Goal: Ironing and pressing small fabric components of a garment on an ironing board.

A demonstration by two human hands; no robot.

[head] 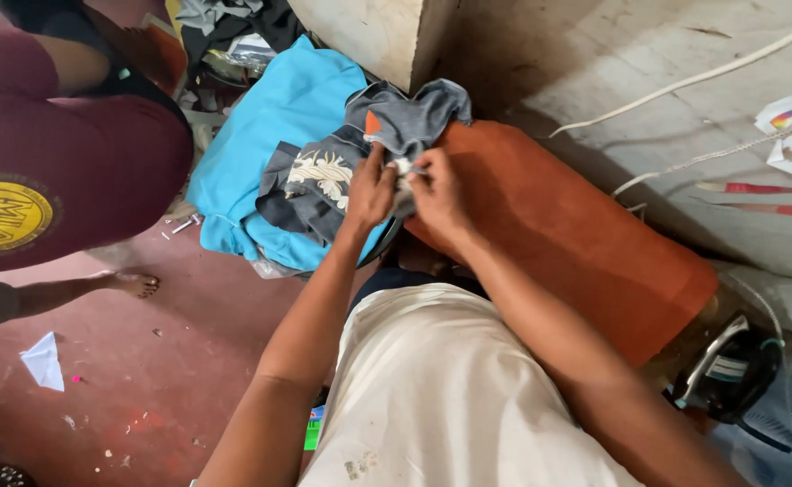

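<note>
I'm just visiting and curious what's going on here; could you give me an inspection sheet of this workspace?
Surface: orange padded board, mostly bare.
Job's things: grey garment with a pale printed patch, bunched at the board's end.
Clutter: blue cloth under the garment; paper scrap and bits on the red floor.
Hands: left hand and right hand both pinch the grey garment's edge.
Cables: white cord along the wall; iron at lower right.
Surroundings: another person's foot and maroon clothing at left.
</note>
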